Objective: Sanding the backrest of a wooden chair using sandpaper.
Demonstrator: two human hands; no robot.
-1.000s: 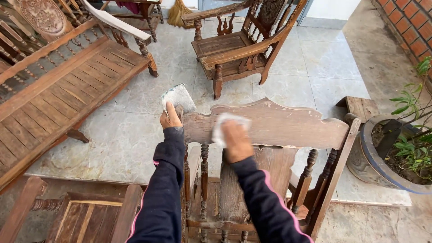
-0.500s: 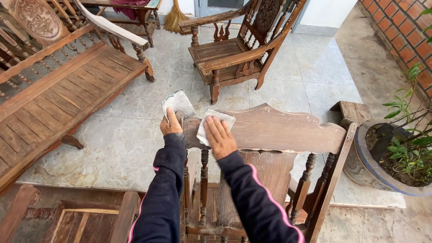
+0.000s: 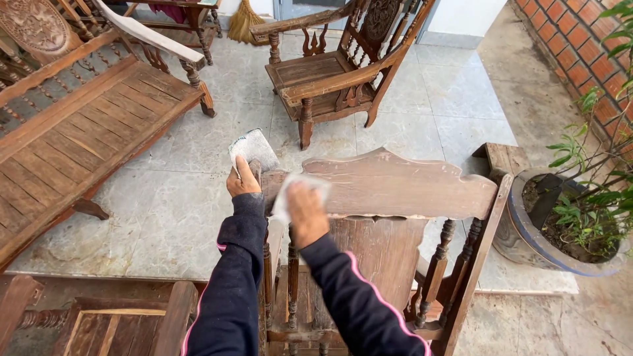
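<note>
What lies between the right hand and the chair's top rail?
In the head view, a pale cloth lies under the right hand, pressed on the top rail.
</note>
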